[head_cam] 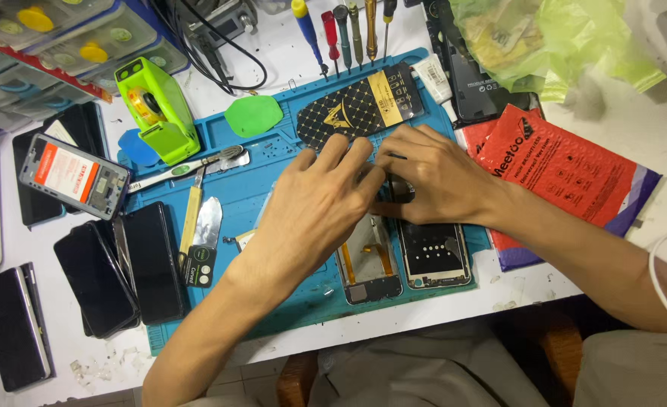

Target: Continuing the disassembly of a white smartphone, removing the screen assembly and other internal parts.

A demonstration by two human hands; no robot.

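from the head view, both bare hands are working over a blue rubbery repair mat lying on a white worktop. the left hand is lying palm down near the mat's middle, fingers spread and pressing flat; what, if anything, it is gripping underneath cannot be told. the right hand is resting just beside it, fingers curled down onto the top end of an opened phone frame with a dark glossy inner panel and thin metal rim, which is lying near the mat's front right corner. whether those fingers are pinching anything is hidden. touching that frame's left side, a second stripped phone chassis showing bare silvery metal and an orange flex strip is lying partly under the left wrist.

toward the mat's back edge, a black quilted-pattern phone back cover with a gold band is lying tilted, with a flat green plastic pick beside it. at the mat's back left corner a lime-green plastic tape dispenser is standing. a row of slim screwdrivers with coloured handles is lying beyond the back edge. a red padded mailer is overlapping the mat's right edge. several glossy black phones are stacked off the left edge.
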